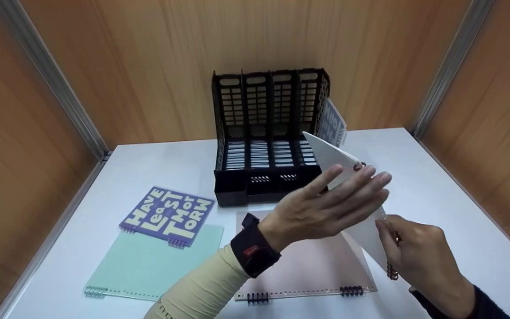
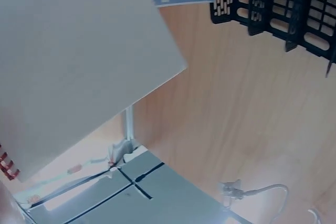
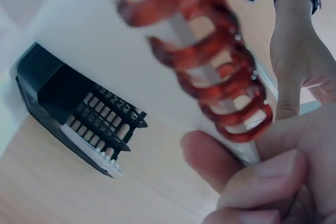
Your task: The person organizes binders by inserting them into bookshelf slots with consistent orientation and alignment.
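A white notebook [image 1: 370, 235] is held tilted up by my right hand [image 1: 427, 252], whose thumb and fingers pinch its bound edge. In the right wrist view, the reddish-brown binding rings [image 3: 210, 61] show close above those fingers. My left hand [image 1: 326, 208] is stretched out with straight fingers and overlaps the notebook's face in the head view, hiding part of it. The left wrist view shows the notebook's broad, plain white side [image 2: 79, 66]. Below the hands lies a pink notebook [image 1: 299, 270] with dark rings, partly covered by the left arm.
A black file rack [image 1: 233, 195] with several slots stands at the back. A blue-grey lettered notebook [image 1: 332, 124] stands upright at its right side. On the left, a purple lettered notebook [image 1: 193, 210] overlaps a mint-green one [image 1: 144, 266]. Wooden panels [image 1: 148, 66] enclose the white table.
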`<act>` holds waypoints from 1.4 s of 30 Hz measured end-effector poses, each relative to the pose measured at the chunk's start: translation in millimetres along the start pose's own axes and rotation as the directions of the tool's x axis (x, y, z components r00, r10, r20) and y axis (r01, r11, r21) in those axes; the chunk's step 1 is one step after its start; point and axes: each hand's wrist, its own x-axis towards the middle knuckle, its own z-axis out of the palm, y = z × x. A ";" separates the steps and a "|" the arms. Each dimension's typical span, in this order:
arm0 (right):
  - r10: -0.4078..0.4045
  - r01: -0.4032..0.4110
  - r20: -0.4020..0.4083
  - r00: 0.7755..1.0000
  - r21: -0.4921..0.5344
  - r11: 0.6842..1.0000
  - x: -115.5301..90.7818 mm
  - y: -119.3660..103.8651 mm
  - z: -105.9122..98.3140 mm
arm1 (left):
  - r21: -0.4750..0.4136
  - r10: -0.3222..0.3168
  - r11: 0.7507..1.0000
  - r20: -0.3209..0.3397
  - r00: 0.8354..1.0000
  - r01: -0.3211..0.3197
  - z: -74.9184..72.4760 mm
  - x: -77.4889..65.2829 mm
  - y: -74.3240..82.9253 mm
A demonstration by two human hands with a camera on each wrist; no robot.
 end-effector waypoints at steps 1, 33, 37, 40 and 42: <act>0.007 -0.007 -0.005 1.000 0.009 1.000 1.2 0.5 0.7 | 0.002 -0.011 1.000 0.022 1.000 0.011 0.0 -3.3 -2.5; 0.235 -0.207 -0.154 0.960 0.179 0.962 29.1 19.3 57.0 | 0.399 -0.699 0.043 0.667 -0.258 0.916 51.5 -202.6 -42.7; 0.271 -0.234 -0.180 0.946 0.201 0.951 33.3 21.3 66.9 | 0.418 -0.651 -0.031 0.680 -0.335 0.908 51.6 -210.2 -41.2; 0.296 -0.249 -0.202 0.933 0.228 0.941 38.0 22.4 74.1 | 0.416 -0.645 -0.058 0.678 -0.352 0.908 52.0 -213.4 -39.0; 0.311 -0.257 -0.216 0.926 0.243 0.935 41.6 22.6 78.6 | 0.412 -0.649 -0.071 0.673 -0.355 0.909 52.3 -215.0 -37.3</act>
